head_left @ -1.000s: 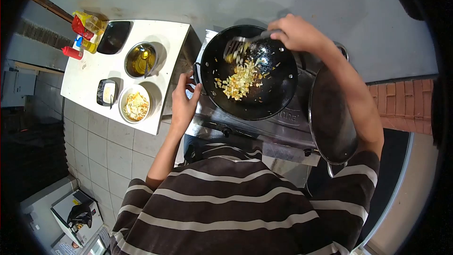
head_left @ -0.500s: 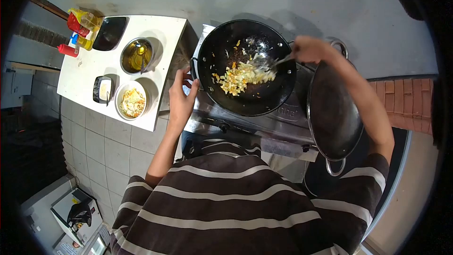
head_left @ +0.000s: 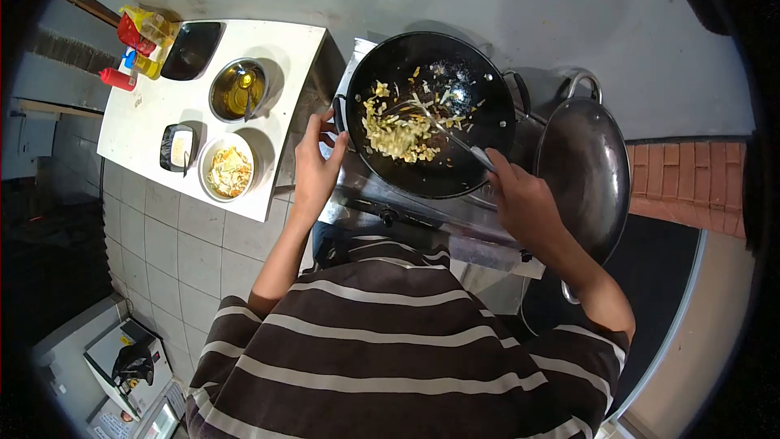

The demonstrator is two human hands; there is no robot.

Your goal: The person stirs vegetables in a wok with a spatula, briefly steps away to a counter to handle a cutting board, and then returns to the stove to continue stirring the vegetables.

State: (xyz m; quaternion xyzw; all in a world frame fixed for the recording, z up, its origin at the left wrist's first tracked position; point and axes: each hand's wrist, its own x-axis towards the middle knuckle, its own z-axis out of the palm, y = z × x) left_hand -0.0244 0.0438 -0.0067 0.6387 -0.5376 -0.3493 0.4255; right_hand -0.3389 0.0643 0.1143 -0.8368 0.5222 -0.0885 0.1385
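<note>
A black wok (head_left: 479, 164) stands on the gas stove (head_left: 348, 205), with chopped yellow and white food (head_left: 398, 136) on its left and lower side. My left hand (head_left: 317, 162) is at the wok's left handle (head_left: 339, 114), fingers curled against it and thumb by the rim. In my right hand (head_left: 524, 199) is the pale grip of a metal spatula (head_left: 452, 137), fingers closed round it. The spatula slants left into the wok, its blade end partly hidden in the food, which is smeared by motion.
Right of the stove, a larger metal wok (head_left: 581, 171) sits close to my right forearm. On the white table (head_left: 154, 134) at left are a pot of oil with a ladle (head_left: 237, 91), a bowl of shredded vegetables (head_left: 229, 172), a small black dish (head_left: 177, 149), a black tray (head_left: 192, 50) and bottles (head_left: 143, 65).
My right hand has come down from the wok's right handle area to its lower right, bringing the spatula along. The food has shifted left. My left hand stays at the left handle.
</note>
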